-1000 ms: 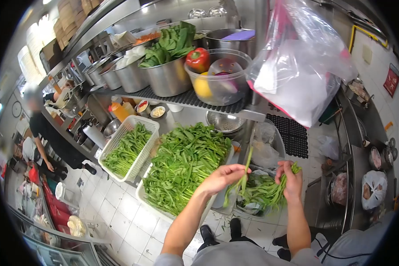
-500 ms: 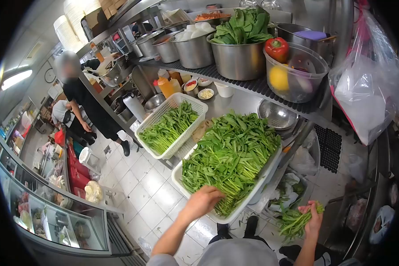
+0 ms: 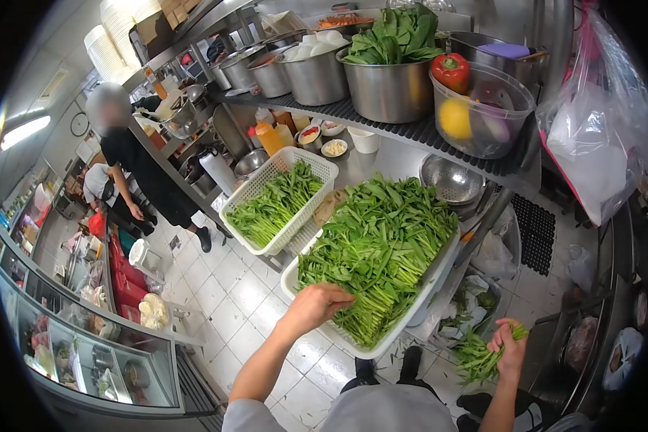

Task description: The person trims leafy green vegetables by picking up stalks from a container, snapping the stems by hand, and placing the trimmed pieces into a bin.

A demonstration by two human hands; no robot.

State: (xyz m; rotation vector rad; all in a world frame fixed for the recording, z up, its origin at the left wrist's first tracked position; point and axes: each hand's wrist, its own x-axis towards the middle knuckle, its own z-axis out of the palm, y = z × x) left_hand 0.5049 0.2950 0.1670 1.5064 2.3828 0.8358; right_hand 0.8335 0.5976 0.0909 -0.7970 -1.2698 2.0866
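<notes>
Clutching a bunch of greens (image 3: 477, 357) right of the big tub (image 3: 368, 353), likely to keep stems together, the right hand (image 3: 510, 351) curls closed; the left hand (image 3: 315, 309) pinches at the tub's near side, any stem unclear.

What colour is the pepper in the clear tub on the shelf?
The bell pepper is red with a green stem, seen in the head view.
</notes>
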